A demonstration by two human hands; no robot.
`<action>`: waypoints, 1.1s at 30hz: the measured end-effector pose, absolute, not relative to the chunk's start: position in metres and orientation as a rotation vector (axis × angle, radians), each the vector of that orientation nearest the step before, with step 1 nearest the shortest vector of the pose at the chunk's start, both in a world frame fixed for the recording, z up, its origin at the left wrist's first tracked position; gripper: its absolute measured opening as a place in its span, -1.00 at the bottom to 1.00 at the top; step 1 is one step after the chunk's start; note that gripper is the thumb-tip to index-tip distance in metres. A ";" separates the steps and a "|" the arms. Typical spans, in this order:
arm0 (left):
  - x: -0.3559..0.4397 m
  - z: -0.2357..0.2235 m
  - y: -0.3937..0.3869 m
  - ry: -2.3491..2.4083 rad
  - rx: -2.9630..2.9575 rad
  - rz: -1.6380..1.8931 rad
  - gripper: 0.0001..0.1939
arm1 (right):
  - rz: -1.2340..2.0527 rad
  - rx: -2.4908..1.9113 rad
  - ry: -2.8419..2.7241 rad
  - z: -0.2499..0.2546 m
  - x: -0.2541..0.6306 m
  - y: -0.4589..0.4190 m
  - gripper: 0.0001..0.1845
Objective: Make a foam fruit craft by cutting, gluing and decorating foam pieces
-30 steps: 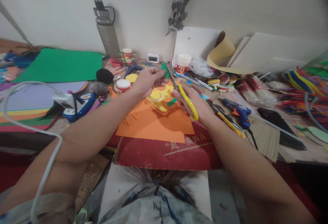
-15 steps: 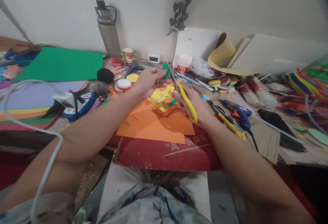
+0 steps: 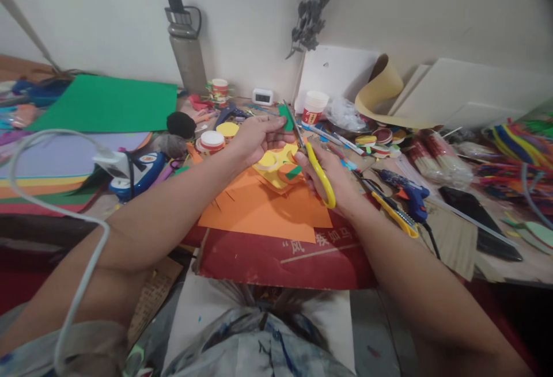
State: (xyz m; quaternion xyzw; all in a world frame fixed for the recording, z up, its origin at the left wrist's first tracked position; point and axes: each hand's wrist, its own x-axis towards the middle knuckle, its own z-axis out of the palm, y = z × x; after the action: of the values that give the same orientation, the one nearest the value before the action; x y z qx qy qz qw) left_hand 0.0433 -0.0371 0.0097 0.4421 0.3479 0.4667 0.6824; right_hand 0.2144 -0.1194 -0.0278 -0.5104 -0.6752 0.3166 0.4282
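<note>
Orange paper (image 3: 259,207) lies on the red board (image 3: 280,267) at the near edge of the tabletop (image 3: 533,267); above, the right hand (image 3: 325,170) grips the scissors (image 3: 311,157), the left hand (image 3: 256,140) pinches the green paper (image 3: 286,115) beside the blades (image 3: 295,122), seemingly to steady it; beyond stands a cup (image 3: 314,107)

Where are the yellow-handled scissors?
Right of centre in the head view, the scissors are in the right hand, blades at the green piece the left hand holds.

Wall (image 3: 250,26) pale grey, crossed at far left by a dark diagonal line (image 3: 30,30). Table (image 3: 533,269) stands against it, top light brown. Floor (image 3: 372,322) below grey, partly visible; lighting soft, dull.
</note>
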 end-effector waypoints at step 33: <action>0.045 -0.008 -0.037 0.972 1.793 1.273 -0.75 | 0.867 -1.090 -1.289 -0.027 0.208 -0.111 -0.48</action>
State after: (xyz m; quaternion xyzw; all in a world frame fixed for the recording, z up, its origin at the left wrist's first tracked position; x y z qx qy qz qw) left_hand 0.0449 -0.0368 -0.0077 0.6957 0.3772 0.4939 0.3601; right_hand 0.2080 -0.1113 -0.0269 -0.4668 -0.5521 0.3712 0.5827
